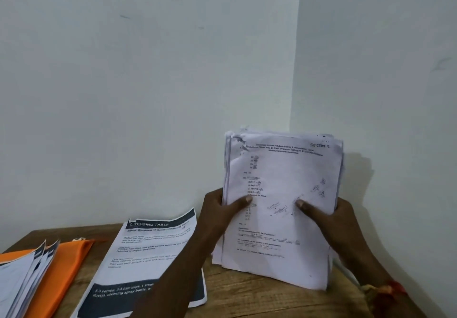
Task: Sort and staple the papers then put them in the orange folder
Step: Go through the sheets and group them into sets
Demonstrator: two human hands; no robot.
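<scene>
A thick stack of white printed papers point(284, 194) stands upright on its bottom edge on the wooden table point(247, 298), near the wall corner. My left hand point(217, 215) grips its left edge, thumb across the front sheet. My right hand point(331, 215) grips its right edge, thumb also on the front. An orange folder point(64, 268) lies flat at the left of the table. A sheet headed "DRESSING TABLE" point(148, 256) lies flat between the folder and the stack. No stapler is in view.
Several loose fanned sheets point(22, 280) lie on top of the orange folder at the far left. White walls meet in a corner just behind the upright stack. A red thread band sits on my right wrist.
</scene>
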